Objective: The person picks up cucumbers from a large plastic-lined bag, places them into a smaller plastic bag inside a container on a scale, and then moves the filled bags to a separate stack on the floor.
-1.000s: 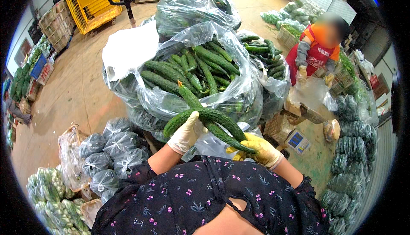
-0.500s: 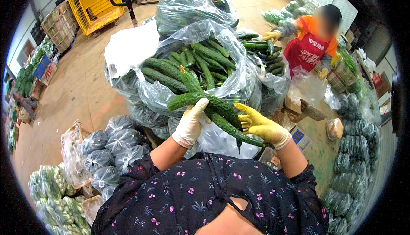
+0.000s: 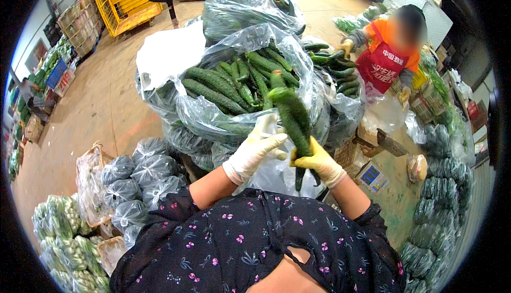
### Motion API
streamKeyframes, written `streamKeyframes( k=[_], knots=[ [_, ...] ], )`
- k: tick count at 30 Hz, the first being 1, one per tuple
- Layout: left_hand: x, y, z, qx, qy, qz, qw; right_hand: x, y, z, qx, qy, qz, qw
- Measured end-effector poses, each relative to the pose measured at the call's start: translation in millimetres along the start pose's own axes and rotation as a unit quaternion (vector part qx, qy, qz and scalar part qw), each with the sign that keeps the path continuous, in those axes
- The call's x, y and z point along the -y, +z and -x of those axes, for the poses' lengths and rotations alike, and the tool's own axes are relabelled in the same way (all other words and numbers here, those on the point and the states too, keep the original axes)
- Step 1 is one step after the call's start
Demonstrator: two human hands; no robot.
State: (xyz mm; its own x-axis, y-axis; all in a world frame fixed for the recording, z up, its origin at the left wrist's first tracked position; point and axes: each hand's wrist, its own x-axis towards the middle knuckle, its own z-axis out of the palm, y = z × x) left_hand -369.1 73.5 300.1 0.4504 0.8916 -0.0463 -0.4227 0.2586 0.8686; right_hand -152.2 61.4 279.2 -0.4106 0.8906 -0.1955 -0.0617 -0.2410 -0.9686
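Cucumbers [image 3: 294,125]: upright bundle above the clear bag [image 3: 213,120], no longer lying crosswise as a second earlier | right hand [image 3: 318,162]: I saw its grip clenched on the lower ends | left hand [image 3: 254,152]: grip released, fingers spread beside the bundle | bagged greens [image 3: 141,178] lower left.

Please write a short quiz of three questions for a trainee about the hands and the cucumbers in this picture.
1. True or false: the right hand grips the cucumbers.
2. What colour is the glove on the left hand? A white, B blue, C black.
3. Fill in: the cucumber pile lies in a clear plastic ____.

Key: 1 true. 2 A. 3 bag.
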Motion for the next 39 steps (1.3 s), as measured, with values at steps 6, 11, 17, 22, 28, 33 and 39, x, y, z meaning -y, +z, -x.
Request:
streamKeyframes(
  k=[6, 11, 17, 22, 28, 33, 39],
  knots=[
    [-15, -25, 16, 0.061, -0.048, 0.079, 0.994, 30, -38, 19, 0.035, -0.153, -0.186, 0.970],
    [-13, -31, 19, 0.054, -0.069, 0.166, 0.982, 69, -8, 20, 0.065, -0.226, -0.145, 0.961],
    [-21, -28, 20, 0.094, -0.084, 0.219, 0.968, 25, 3, -13, 0.140, -0.168, 0.001, 0.976],
    [-40, -35, 42, 0.112, -0.058, 0.243, 0.962, 2, -6, -32, 0.154, -0.081, 0.299, 0.938],
    [-63, -58, 60, 0.156, 0.002, 0.165, 0.974, 11, -24, -20, 0.105, 0.146, 0.604, 0.776],
    [-79, -56, 61, 0.169, -0.020, 0.066, 0.983, 5, -32, 8, 0.052, 0.104, 0.648, 0.753],
    [-50, -65, 70, 0.141, -0.139, 0.152, 0.968, 65, -3, 15, 0.185, 0.092, 0.451, 0.868]
  ],
)
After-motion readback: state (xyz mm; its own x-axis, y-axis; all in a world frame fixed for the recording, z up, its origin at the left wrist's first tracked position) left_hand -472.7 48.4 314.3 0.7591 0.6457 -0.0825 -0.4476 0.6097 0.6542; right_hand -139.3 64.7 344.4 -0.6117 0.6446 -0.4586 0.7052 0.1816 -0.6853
